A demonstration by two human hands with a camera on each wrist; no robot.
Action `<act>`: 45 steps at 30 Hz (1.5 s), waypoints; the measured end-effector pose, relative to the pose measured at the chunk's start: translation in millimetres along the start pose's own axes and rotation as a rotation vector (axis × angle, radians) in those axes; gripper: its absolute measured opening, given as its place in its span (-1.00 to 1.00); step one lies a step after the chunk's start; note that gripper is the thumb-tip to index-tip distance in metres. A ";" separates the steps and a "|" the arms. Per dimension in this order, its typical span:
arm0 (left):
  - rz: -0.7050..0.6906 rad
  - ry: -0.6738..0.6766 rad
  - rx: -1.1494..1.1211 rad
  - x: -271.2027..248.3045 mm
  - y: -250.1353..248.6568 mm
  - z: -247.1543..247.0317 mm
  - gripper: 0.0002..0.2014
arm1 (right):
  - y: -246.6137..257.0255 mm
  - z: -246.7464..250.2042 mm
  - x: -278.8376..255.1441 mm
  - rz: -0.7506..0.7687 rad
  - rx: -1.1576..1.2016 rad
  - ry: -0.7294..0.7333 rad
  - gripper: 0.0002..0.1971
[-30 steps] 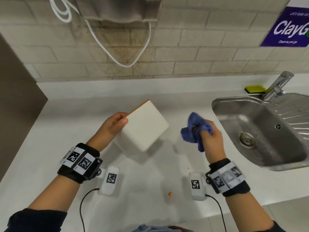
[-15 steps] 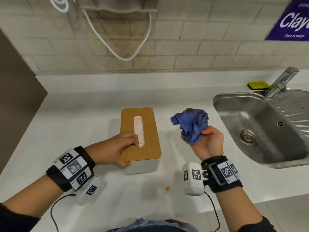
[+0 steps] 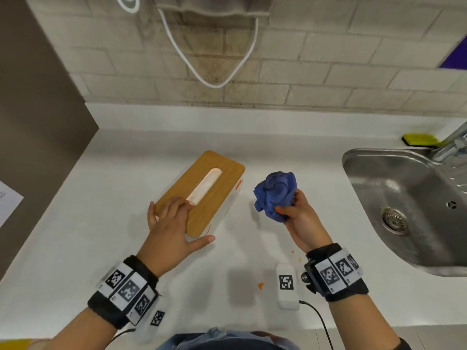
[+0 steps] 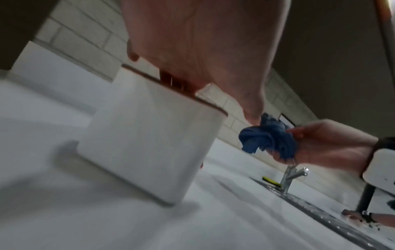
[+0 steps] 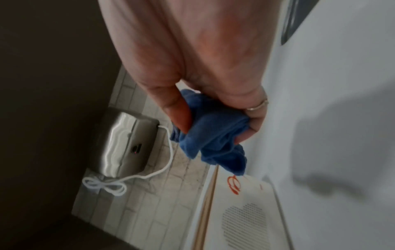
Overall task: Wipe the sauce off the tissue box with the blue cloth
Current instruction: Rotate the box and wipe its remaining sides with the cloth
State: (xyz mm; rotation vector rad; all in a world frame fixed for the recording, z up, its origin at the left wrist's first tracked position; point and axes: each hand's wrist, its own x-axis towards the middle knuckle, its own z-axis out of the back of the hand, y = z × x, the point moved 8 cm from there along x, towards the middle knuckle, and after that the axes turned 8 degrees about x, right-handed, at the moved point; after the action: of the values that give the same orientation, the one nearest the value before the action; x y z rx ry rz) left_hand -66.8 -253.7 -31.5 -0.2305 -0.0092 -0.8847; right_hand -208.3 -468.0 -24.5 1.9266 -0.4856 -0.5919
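Note:
The white tissue box (image 3: 222,210) with a wooden lid (image 3: 217,183) lies slantwise on the white counter (image 3: 101,223). Orange sauce (image 5: 234,184) marks its right long side near the far end. My left hand (image 3: 174,223) lies flat on the near end of the lid, fingers straight, thumb spread beside the box. To the right, my right hand (image 3: 295,218) grips the crumpled blue cloth (image 3: 275,195) above the counter, apart from the box. In the left wrist view the box's white end (image 4: 147,140) and the blue cloth (image 4: 269,137) show.
A steel sink (image 3: 404,205) with a tap (image 3: 452,145) sits at the right, a yellow-green sponge (image 3: 419,140) behind it. Orange sauce spots (image 3: 260,285) lie on the counter near me. A hand dryer (image 5: 126,143) with a white cable hangs on the brick wall. A brown panel stands at the left.
The box, tipped up in my left hand a second ago, now lies lid-up and is turned slantwise. My left hand has flattened on the lid. The right hand still holds the cloth aloft.

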 end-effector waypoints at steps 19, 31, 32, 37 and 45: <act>0.183 0.081 -0.894 36.0 55.6 -10.4 -0.46 | 11.7 -109.5 -23.8 0.703 -0.676 0.136 -0.67; 0.079 0.093 -0.948 47.8 65.0 -22.8 -0.11 | -32.9 -174.9 -17.4 0.800 -1.066 0.430 -0.70; 0.087 0.099 -0.954 47.5 65.7 -23.4 -0.16 | -35.6 -174.0 -20.3 0.794 -1.077 0.473 -0.70; 0.081 0.090 -0.973 45.3 60.1 -14.9 -0.10 | -44.0 -155.2 -37.4 0.635 -1.145 0.719 -0.66; 0.051 0.092 -0.936 45.8 60.2 -22.2 -0.16 | 19.2 -102.6 5.3 0.268 -0.395 0.060 -0.69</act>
State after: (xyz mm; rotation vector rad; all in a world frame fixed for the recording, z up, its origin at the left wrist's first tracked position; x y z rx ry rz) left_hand 6.5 -256.5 -60.3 -1.0554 0.5029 -0.7958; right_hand -144.0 -405.4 29.1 1.4712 -0.5336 -0.4175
